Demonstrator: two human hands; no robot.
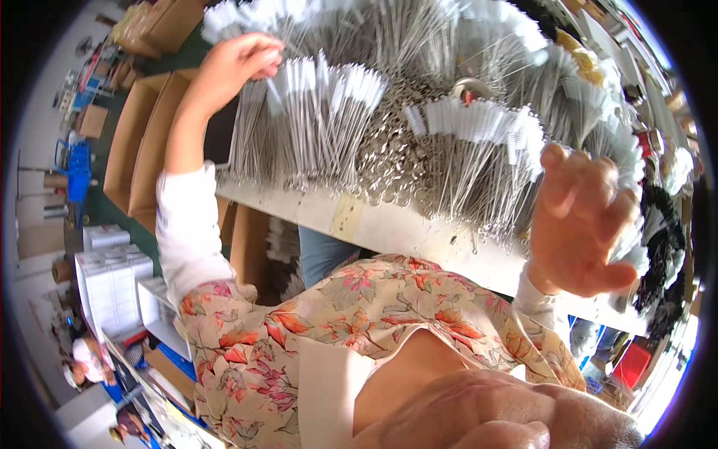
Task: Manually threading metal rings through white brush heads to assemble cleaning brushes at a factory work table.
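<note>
On the left, my left hand point(250, 58) is raised over the edge of a bundle of thin wire brushes point(314, 120) with white bristle tips. Its fingers are curled together, and whether something small is between them I cannot make out. My right hand point(580, 224) is held up at the right with its fingers apart and bent, and nothing shows in it. Beside it lies a second bundle of wire brushes point(482, 157), their looped ends toward me. Between the two bundles, many metal loops point(393, 161) lie in a heap.
The pale tabletop point(396, 228) runs along my front. More brushes point(419, 37) are heaped at the back, with a round metal-rimmed item point(471, 91) among them. Cardboard boxes point(138, 142) stand left of the table. Black-bristled brushes point(662, 254) lie far right. Two people point(93, 359) are at the lower left.
</note>
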